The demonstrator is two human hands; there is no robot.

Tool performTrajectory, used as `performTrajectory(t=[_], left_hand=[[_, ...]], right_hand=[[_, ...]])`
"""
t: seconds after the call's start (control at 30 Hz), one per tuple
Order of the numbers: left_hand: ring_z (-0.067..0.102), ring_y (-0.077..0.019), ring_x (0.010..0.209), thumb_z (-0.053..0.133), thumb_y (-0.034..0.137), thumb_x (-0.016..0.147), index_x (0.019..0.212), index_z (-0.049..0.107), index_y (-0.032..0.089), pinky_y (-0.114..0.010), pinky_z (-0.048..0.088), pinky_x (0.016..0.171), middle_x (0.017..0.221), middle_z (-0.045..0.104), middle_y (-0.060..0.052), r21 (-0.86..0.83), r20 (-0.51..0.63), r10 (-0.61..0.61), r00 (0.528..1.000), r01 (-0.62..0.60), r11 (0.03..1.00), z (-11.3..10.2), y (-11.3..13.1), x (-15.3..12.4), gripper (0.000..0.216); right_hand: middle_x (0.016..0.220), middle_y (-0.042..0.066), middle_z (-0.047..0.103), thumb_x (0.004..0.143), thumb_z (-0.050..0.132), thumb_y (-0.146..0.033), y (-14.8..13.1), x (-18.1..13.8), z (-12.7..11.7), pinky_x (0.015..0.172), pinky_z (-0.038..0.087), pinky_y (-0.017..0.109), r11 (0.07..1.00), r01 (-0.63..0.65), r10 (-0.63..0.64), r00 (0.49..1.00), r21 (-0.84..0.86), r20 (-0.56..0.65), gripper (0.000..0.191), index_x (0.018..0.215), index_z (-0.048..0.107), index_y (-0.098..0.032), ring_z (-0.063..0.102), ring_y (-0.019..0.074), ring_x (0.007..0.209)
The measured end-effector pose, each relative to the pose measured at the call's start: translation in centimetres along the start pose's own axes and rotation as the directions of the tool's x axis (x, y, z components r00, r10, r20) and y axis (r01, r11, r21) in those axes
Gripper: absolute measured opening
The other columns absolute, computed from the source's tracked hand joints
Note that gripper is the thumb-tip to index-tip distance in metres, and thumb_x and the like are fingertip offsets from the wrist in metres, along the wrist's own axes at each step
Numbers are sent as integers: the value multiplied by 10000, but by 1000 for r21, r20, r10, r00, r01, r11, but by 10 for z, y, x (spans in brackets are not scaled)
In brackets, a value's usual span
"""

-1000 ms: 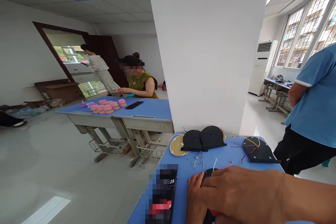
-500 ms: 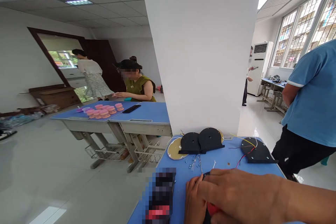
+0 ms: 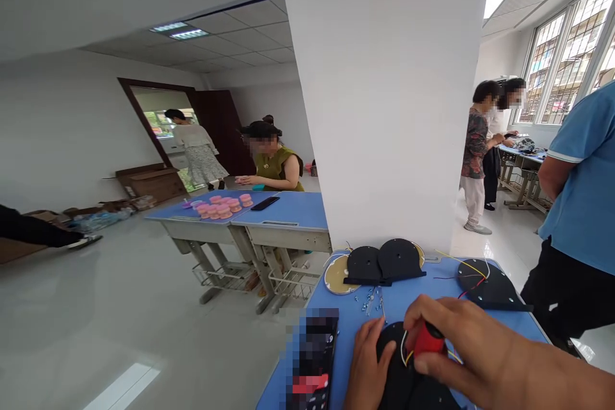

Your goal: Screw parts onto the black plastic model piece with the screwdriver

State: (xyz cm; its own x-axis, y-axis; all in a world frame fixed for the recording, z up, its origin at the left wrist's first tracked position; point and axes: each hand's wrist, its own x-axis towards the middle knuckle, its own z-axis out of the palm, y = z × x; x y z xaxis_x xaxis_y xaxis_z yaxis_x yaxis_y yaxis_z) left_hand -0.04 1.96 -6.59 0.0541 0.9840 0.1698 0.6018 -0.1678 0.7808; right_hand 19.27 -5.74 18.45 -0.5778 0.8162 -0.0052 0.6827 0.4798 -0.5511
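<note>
My right hand [image 3: 461, 339] is closed round the red handle of a screwdriver [image 3: 427, 339], whose black end points up; its tip is hidden. Beneath it lies a round-topped black plate [image 3: 391, 368] with white and yellow wires coming out by the handle. My left hand [image 3: 368, 365] grips the left edge of this plate, thumb over its top. Small screws [image 3: 368, 304] lie scattered on the blue desk just beyond my left fingertips.
Two more black plates [image 3: 401, 258] rest over yellowish discs [image 3: 339, 275] by the pillar [image 3: 389, 109]. Another wired black plate [image 3: 490, 285] is at the far right. A blurred phone-like object [image 3: 312, 359] lies left. A person in blue [image 3: 583, 205] stands close on the right.
My right hand has lifted and shifted right, uncovering the red handle and the black plate. The view has turned slightly left. Two people now show beyond the pillar.
</note>
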Motion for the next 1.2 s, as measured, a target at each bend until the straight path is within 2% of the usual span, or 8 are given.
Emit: performTrajectory(t=[0.1, 0.2, 0.33, 0.47, 0.6, 0.93, 1.1, 1.2], left_hand=[[615, -259, 1152, 391, 170, 898, 1173, 671, 124, -398, 473, 1032, 1204, 674, -151, 223, -14, 69, 998, -64, 973, -25, -7, 26, 395], [636, -265, 1099, 397, 53, 842, 1034, 712, 132, -407, 463, 1021, 1092, 719, -134, 299, -2, 65, 998, -61, 952, -39, -12, 52, 376], [643, -259, 1085, 428, -24, 794, 1038, 699, 135, -379, 471, 981, 1079, 730, -125, 369, 55, 57, 997, -73, 927, -38, -12, 67, 397], [640, -250, 1103, 393, -22, 849, 1180, 638, 117, -354, 469, 957, 1104, 719, -145, 439, 126, 58, 990, -108, 892, -35, -9, 66, 435], [628, -280, 1106, 343, -25, 864, 1198, 608, 78, -369, 472, 922, 1100, 702, -184, 500, 186, 79, 979, -163, 851, -37, -2, 65, 438], [641, -276, 994, 349, -8, 844, 890, 688, 144, -351, 471, 894, 983, 691, -153, 512, 314, 158, 936, -308, 802, -44, -6, 72, 375], [635, -224, 863, 400, 20, 827, 809, 631, 201, -311, 476, 805, 901, 674, -69, 469, 302, 181, 936, -311, 827, -49, -6, 76, 294], [631, -210, 867, 400, 3, 813, 859, 614, 190, -307, 473, 803, 929, 659, -63, 471, 241, 155, 958, -255, 844, -49, -5, 81, 287]], right_hand=[[985, 25, 649, 995, 439, -392, 12, -16, -6, 816, 503, 357, 998, -32, 38, 993, 50, -116, 178, 1055, 551, -268, 612, 206, 915], [977, 13, 638, 1021, 373, -472, 26, -30, -5, 801, 506, 347, 996, -71, 82, 971, 57, -224, 254, 1048, 548, -290, 609, 201, 915], [950, 27, 656, 1017, 410, -473, 44, -50, -4, 704, 522, 322, 994, -93, 105, 942, 52, -319, 253, 1044, 568, -278, 624, 196, 817], [997, 16, 672, 1000, 485, -424, 55, -70, -6, 753, 544, 311, 994, -104, 107, 915, 30, -388, 194, 1063, 607, -286, 645, 189, 856], [992, 7, 675, 1001, 482, -434, 60, -79, -6, 726, 555, 298, 989, -146, 140, 906, 15, -399, 203, 1076, 609, -293, 654, 181, 840], [952, 38, 676, 1013, 442, -443, 63, -86, -1, 743, 548, 336, 991, -134, 136, 931, 30, -339, 249, 1042, 615, -268, 651, 209, 840], [962, 36, 672, 1005, 449, -469, 64, -90, 0, 749, 541, 346, 982, -176, 187, 935, 62, -302, 257, 1035, 619, -279, 637, 219, 878], [939, 39, 676, 1006, 451, -457, 63, -92, 0, 717, 537, 334, 983, -173, 183, 931, 59, -314, 256, 1030, 626, -272, 640, 214, 842]])
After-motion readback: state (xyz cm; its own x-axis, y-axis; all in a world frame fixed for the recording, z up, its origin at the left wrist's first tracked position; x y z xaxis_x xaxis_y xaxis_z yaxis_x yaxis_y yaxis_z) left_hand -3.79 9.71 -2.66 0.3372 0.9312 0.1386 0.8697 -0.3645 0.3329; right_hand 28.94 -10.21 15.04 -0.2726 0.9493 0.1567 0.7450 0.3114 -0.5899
